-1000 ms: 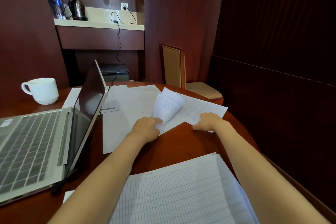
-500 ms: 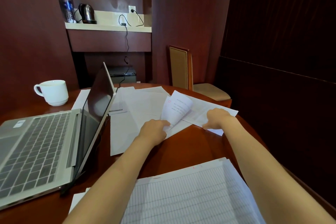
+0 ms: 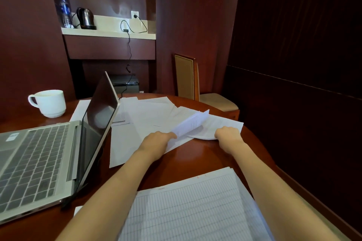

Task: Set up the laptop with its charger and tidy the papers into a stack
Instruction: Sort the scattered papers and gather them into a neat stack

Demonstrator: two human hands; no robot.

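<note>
Papers (image 3: 148, 117): scattered loose on the table (image 3: 195, 156) beside the laptop (image 3: 39, 158). Pinching one raised sheet (image 3: 193, 122) with the left hand (image 3: 156, 140), gripping the near edge of a flat sheet (image 3: 221, 123) with the right hand (image 3: 228, 135), probably to gather both.

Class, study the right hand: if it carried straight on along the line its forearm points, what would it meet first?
The flat printed sheet, whose near edge the right hand grips. Beyond that, probably the lifted sheet that the left hand holds, though depth is hard to judge from one view.
</note>
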